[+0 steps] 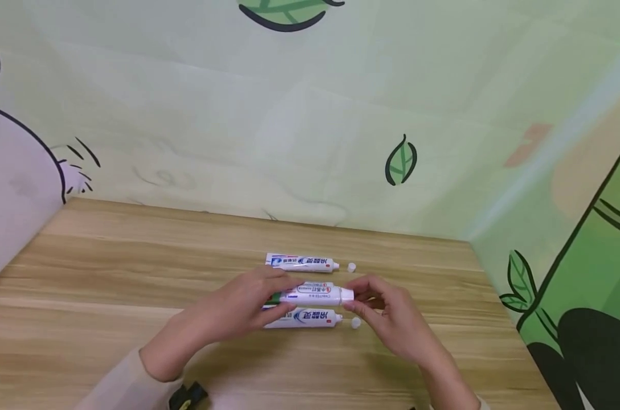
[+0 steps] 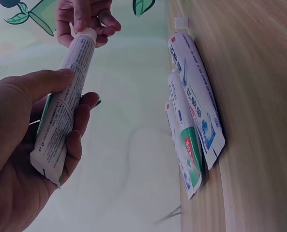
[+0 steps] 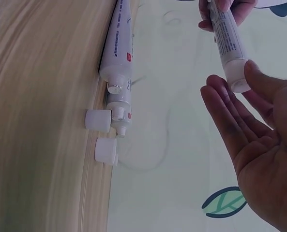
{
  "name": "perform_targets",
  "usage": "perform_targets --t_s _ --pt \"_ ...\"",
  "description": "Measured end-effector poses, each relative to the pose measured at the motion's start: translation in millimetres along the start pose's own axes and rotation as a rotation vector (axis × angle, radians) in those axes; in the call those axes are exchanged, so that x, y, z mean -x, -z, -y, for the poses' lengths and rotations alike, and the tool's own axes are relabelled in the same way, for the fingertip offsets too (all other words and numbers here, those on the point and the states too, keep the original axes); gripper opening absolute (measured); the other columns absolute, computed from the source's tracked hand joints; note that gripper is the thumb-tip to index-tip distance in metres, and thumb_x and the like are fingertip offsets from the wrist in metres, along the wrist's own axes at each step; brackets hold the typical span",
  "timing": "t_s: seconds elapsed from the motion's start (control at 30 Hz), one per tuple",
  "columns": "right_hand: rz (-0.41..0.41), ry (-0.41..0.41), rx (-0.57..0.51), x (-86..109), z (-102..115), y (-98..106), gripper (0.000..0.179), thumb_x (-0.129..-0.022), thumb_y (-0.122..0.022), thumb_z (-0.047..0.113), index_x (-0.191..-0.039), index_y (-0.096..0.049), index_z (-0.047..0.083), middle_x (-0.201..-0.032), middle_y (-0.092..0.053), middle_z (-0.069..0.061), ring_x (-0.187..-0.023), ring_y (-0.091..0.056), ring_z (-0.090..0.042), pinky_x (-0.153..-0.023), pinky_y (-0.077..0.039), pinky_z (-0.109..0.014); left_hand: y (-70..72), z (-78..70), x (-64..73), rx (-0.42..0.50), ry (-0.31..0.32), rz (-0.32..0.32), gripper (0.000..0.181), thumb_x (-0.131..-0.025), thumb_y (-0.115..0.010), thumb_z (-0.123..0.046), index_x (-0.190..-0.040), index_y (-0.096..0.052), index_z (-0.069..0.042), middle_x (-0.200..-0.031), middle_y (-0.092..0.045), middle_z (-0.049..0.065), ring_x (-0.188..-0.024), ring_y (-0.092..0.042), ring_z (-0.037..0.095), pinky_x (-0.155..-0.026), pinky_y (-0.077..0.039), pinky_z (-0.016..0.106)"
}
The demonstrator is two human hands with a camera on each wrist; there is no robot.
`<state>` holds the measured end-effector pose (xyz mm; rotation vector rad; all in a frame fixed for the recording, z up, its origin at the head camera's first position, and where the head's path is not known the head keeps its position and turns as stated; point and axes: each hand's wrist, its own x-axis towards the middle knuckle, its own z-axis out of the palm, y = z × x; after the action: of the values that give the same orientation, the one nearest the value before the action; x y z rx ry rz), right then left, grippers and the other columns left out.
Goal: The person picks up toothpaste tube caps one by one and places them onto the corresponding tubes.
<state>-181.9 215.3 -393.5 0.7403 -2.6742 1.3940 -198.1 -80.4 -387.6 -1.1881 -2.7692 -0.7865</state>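
Observation:
My left hand (image 1: 240, 302) grips a white toothpaste tube (image 2: 66, 106) around its body, holding it above the table. At the tube's other end, my right hand (image 1: 394, 313) pinches the white cap (image 3: 236, 76) between thumb and finger; its other fingers extend loosely. Three more toothpaste tubes lie side by side below: a white and blue far tube (image 1: 302, 263), a similar near tube (image 1: 310, 319) and a green and white middle tube (image 2: 188, 133). The held tube mostly hides the middle one in the head view. Bare nozzles show on these three in the right wrist view.
Loose white caps lie by the nozzles, among them a far cap (image 1: 351, 267) and a near cap (image 1: 356, 323). The wooden table (image 1: 135, 250) meets a pale green printed wall (image 1: 212, 125) at the back. A black object (image 1: 187, 396) shows by the left sleeve.

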Motion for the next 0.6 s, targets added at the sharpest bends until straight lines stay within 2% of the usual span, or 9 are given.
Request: perform_targets --t_s 0.17,0.33,0.6 --pt "-0.012 0.013 -0.009 1.2 -2.0 -0.6 0.031 -0.085 -0.083 0.003 -0.11 -0.07 0.014 -0.099 -0.076 0.0 -0.086 -0.073 -0.01 -0.078 -0.062 -0.029 -1.5 0.8 -0.1 0.007 -0.005 0.001 0.042 -0.102 -0.067 -0.027 -0.14 -0.065 -0.009 -0.131 -0.07 0.008 -0.114 -0.065 0.021 -0.099 -0.057 0.043" --pt "-0.007 0.016 0.015 0.6 -0.5 0.7 0.027 -0.089 -0.08 0.006 -0.113 -0.071 0.013 -0.098 -0.077 0.0 -0.085 -0.072 -0.008 -0.076 -0.062 -0.03 -0.3 1.1 0.5 -0.002 -0.03 -0.028 0.041 -0.102 -0.066 -0.027 -0.14 -0.065 -0.009 -0.128 -0.071 0.007 -0.111 -0.065 0.02 -0.096 -0.057 0.042" --pt "0.021 0.007 0.008 0.7 0.0 2.5 0.024 -0.094 -0.075 0.012 -0.118 -0.073 0.012 -0.1 -0.079 -0.002 -0.083 -0.074 -0.015 -0.074 -0.062 -0.029 3.7 -0.7 -0.1 -0.014 -0.059 -0.041 0.042 -0.101 -0.068 -0.025 -0.139 -0.065 -0.007 -0.127 -0.071 0.008 -0.113 -0.066 0.021 -0.098 -0.056 0.043"
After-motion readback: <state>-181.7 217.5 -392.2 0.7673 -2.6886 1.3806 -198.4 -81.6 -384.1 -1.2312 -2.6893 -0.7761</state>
